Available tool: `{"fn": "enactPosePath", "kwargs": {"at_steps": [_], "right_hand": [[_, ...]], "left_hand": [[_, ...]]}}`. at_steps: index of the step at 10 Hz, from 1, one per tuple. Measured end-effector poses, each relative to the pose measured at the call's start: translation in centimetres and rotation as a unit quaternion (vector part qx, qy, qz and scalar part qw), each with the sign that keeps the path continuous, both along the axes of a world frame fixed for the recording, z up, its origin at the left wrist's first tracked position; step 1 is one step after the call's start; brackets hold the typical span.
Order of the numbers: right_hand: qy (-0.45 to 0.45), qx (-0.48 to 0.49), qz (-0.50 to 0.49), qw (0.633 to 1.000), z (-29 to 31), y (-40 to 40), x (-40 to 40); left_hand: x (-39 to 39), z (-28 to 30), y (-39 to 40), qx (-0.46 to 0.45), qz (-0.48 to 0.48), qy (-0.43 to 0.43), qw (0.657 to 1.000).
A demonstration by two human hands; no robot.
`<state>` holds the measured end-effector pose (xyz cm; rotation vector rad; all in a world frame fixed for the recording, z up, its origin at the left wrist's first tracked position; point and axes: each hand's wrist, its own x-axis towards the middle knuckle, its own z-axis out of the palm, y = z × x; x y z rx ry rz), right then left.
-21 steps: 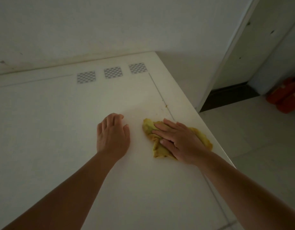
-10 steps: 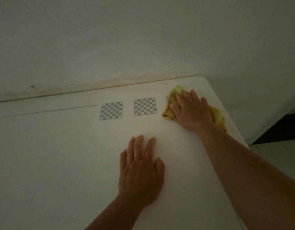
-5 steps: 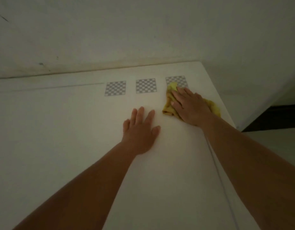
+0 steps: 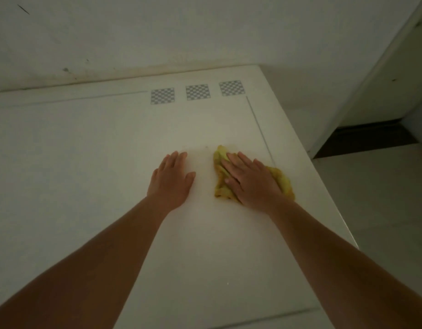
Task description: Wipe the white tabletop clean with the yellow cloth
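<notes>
A crumpled yellow cloth (image 4: 220, 157) lies on the white tabletop (image 4: 86, 150), near its right edge. My right hand (image 4: 250, 181) presses flat on the cloth, fingers spread, and covers its middle; cloth shows on both sides of the hand. Just to its left, my left hand (image 4: 172, 181) rests palm down on the bare tabletop, holding nothing, a small gap apart from the cloth.
Three checkered squares (image 4: 197, 92) are printed near the table's far edge, against a white wall (image 4: 157, 32). A thin line (image 4: 259, 129) runs along the right side of the table. Right of the table is pale floor (image 4: 383, 210) and a dark gap under a door frame (image 4: 364, 138).
My right hand has drawn the cloth back toward me, away from the checkered squares. My left hand stays flat on the tabletop beside it.
</notes>
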<state>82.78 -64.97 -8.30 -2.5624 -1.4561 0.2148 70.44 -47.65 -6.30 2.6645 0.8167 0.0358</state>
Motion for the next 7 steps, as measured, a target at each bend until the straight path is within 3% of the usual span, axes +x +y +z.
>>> {"fn": "enactPosePath", "kwargs": {"at_steps": [4,6,7], "right_hand": [[0.029,-0.009,0.029,0.999,0.9,-5.0,-17.7],[0.096,-0.035,-0.012,0.995,3.0,-5.8,-20.8],[0.106,-0.002,-0.071,0.992,6.5,-6.1,-21.7]], "left_hand": [[-13.7,1.4,-5.6,-0.05,-0.085,0.018,0.995],[-18.4,3.1,-6.9,-0.063,-0.077,0.023,0.995],[-19.8,5.9,-6.6,-0.065,-0.058,0.0,0.996]]}}
